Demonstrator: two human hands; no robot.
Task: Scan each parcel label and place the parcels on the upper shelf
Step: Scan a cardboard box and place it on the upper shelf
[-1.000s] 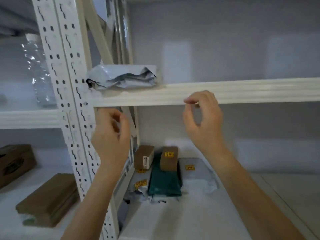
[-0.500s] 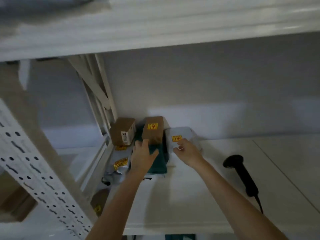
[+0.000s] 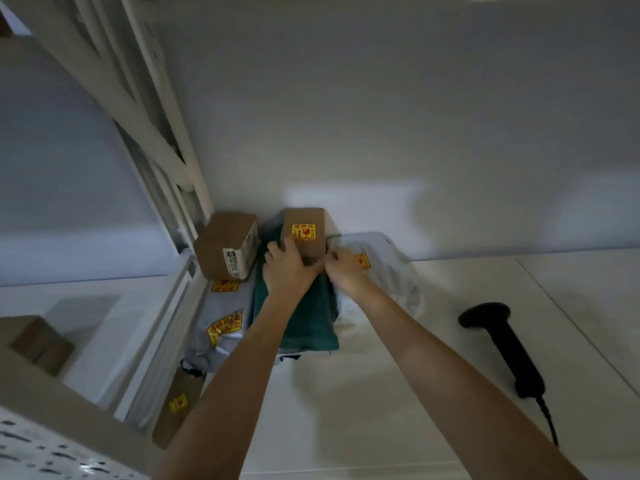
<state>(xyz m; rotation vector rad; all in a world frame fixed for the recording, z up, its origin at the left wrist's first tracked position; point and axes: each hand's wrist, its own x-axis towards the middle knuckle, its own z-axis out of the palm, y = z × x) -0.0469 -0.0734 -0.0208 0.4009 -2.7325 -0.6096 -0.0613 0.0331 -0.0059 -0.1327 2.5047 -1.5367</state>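
A small brown box (image 3: 305, 226) with a yellow sticker stands at the back of the lower shelf (image 3: 398, 393), on top of a dark green parcel (image 3: 304, 320). My left hand (image 3: 289, 270) grips the box's near left corner. My right hand (image 3: 344, 271) holds its near right edge, fingers curled. A second brown box (image 3: 225, 244) with a white label sits to the left. A white poly parcel (image 3: 391, 268) lies to the right, and grey poly parcels (image 3: 221, 327) with yellow stickers lie at the left front. A black handheld scanner (image 3: 502, 344) lies on the shelf to the right.
White slotted uprights and a diagonal brace (image 3: 138, 109) stand at the left. More brown boxes (image 3: 38, 341) sit in the neighbouring bay, and another brown parcel (image 3: 178, 407) lies below the shelf edge. The scanner's cable (image 3: 549, 424) trails toward the front right.
The view dropped from the upper shelf to the lower one. Both hands came down and forward and now close around the small stickered box.
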